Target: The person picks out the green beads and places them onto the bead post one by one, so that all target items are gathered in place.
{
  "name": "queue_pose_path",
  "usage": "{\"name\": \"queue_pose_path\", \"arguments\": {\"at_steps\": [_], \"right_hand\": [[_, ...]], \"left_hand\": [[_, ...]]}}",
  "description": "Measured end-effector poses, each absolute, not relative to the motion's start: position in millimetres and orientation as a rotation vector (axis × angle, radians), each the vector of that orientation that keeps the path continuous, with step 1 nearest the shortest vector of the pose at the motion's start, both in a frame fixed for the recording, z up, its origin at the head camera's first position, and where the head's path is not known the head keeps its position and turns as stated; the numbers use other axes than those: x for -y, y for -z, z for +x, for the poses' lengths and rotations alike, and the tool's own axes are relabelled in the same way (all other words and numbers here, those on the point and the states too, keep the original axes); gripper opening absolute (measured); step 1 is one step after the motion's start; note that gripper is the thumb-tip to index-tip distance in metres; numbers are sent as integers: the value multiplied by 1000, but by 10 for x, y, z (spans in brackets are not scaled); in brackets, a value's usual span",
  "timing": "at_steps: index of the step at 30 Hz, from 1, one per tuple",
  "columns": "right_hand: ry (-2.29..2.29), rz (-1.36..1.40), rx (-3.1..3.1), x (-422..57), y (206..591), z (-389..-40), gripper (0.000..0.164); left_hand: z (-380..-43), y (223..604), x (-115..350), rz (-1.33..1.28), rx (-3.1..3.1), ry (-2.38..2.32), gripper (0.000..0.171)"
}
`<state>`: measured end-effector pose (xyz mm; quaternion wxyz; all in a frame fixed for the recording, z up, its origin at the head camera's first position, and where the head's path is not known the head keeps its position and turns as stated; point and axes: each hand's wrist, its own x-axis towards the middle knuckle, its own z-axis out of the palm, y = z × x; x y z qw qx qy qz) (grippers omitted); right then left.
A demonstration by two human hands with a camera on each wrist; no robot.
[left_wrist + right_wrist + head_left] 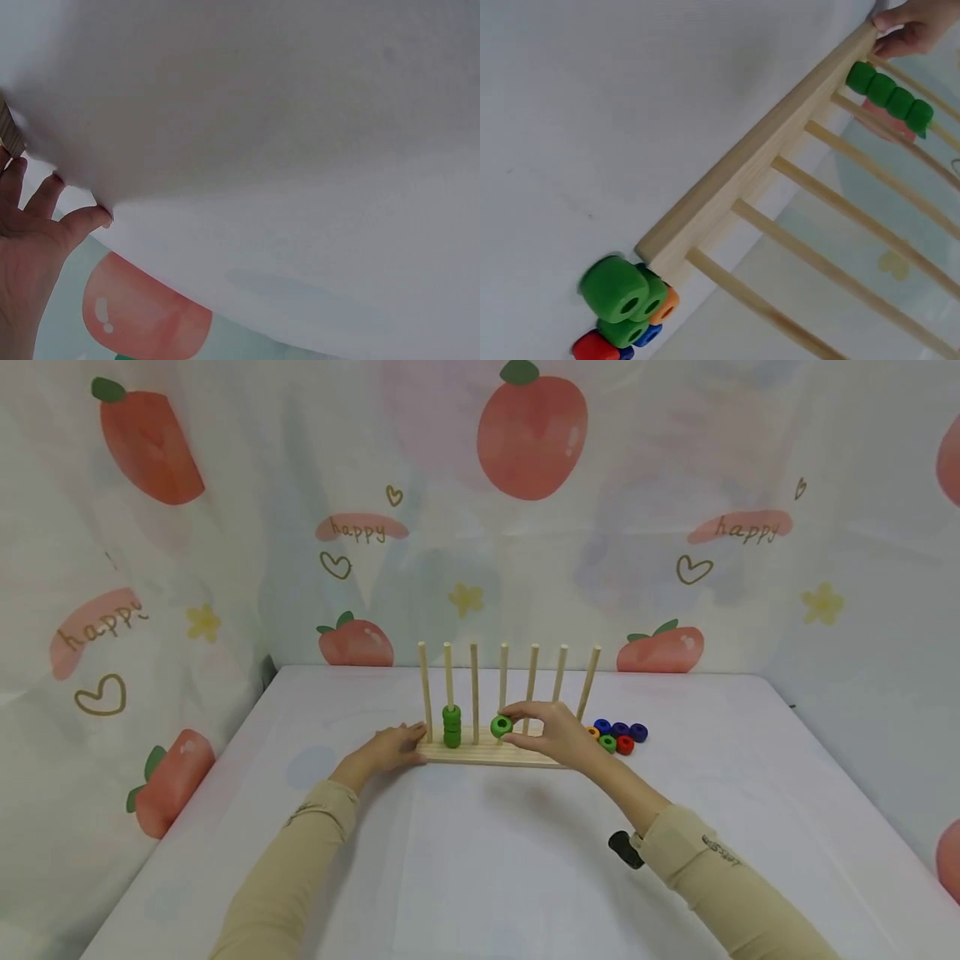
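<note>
A wooden peg rack [480,758] with a row of upright pegs stands on the table. My left hand [392,748] grips its left end, thumb at the front and fingers behind; the right wrist view shows this hand [919,26] at the base's far corner. Several green beads [452,727] are stacked on the second peg from the left. In front of the fourth peg, my right hand [551,731] pinches a loose green bead [501,727] between thumb and fingers, its hole facing the head camera. The right hand does not appear in the right wrist view.
Beside the rack's right end lie loose beads: a red bead [625,745], a green bead [607,743], a blue bead [602,726], dark blue ones and an orange one [664,306]. A black object [626,850] shows by the right sleeve. Printed cloth hangs behind the table.
</note>
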<state>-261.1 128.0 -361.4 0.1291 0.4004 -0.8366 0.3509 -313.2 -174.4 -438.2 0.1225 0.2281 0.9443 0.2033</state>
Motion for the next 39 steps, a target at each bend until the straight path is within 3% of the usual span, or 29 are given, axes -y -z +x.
{"name": "queue_pose_path", "arguments": {"at_steps": [29,39], "right_hand": [[-977,1237,2265,-700,2976,-2855,31],[-1024,1123,2268,-579,2870,-3015,30]], "left_hand": [[-3109,4388,1731,659,-2774,-592,70],[-3129,4381,1733,668,-2776,-597,68]]}}
